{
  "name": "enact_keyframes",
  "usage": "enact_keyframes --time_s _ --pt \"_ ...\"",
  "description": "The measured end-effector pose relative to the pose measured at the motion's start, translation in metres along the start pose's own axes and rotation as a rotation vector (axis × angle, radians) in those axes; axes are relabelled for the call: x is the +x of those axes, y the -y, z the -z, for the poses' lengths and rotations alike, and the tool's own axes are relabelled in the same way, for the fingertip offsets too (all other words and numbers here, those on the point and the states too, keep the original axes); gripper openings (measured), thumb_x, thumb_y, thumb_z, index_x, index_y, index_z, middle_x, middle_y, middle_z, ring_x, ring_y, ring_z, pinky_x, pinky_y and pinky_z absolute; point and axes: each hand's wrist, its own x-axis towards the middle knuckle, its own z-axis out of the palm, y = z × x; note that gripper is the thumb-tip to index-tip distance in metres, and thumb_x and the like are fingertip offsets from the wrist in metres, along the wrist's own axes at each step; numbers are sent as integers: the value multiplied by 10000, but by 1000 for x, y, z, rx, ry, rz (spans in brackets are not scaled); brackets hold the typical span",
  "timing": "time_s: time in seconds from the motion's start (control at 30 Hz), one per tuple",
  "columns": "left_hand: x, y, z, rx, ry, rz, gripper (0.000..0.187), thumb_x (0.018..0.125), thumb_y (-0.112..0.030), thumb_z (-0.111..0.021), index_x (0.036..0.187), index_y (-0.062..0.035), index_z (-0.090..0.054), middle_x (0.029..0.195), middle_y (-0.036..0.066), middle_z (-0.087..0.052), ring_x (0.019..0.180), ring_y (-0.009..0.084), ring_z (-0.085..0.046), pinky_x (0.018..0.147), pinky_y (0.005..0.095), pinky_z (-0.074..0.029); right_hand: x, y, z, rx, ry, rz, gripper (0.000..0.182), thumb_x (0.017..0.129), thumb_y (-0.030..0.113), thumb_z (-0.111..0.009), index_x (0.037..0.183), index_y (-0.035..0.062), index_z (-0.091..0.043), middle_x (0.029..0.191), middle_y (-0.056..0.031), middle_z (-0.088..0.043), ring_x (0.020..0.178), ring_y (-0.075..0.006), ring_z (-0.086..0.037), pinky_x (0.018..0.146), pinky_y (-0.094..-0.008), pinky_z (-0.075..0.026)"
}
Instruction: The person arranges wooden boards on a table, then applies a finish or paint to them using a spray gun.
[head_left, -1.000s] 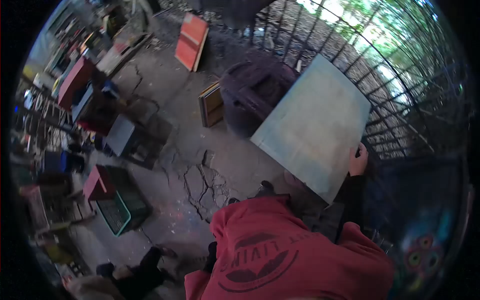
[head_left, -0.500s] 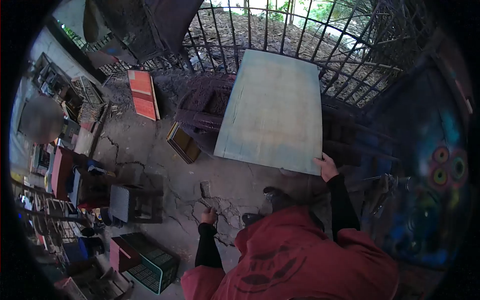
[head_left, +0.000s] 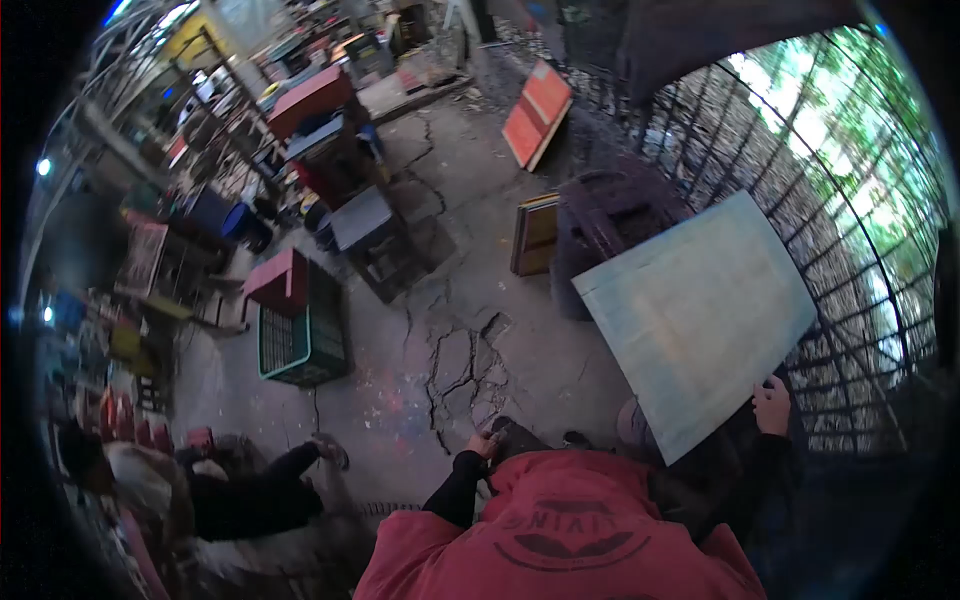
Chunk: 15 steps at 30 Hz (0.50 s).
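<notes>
A large pale greenish board (head_left: 700, 310) leans in front of the bars, its near right edge beside my right hand (head_left: 771, 405). The fingers of my right hand are bent at that edge, closed on the board. Low in front of my body, near the dark leg, is my left hand (head_left: 484, 444). Its fingers look curled, and whatever they may hold is too small to make out. Behind the board's far left corner stands a dark, paint-crusted chair-like object (head_left: 610, 215).
An orange-red panel (head_left: 537, 115) and stacked frames (head_left: 535, 235) lean ahead. A grey stool (head_left: 365, 220) and green crate (head_left: 302, 340) stand left. Metal bars (head_left: 840, 300) run along the right. Another person (head_left: 240, 500) is at lower left, legs stretched out. The floor (head_left: 470, 370) is cracked.
The view has swung left, so the board and bars appear further right. The other person has come into view. My right hand remains at the board's edge, and my left hand is closer to my body.
</notes>
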Motion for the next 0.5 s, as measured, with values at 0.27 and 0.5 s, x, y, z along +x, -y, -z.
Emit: enact_keyframes --time_s 0.27,0.5 --pt "-66 21 -52 37 -29 83 509 845 -435 -507 1090 3 -591 950 176 -640 862 329 -609 758 393 -467 94 46 -64 -245 254 463 608 754 258 -664 1245 -17 -434 1266 -215 -435 1187 -332 -410 994 -391 -326" --pt "-102 15 -87 -260 -172 323 510 836 -452 -509 1024 7 -627 1014 228 -612 958 357 -587 817 399 -455 117 63 -104 -567 311 490 769 708 350 -680 1300 -12 -348 1273 -271 -402 1244 -414 -300 1034 -433 -265"
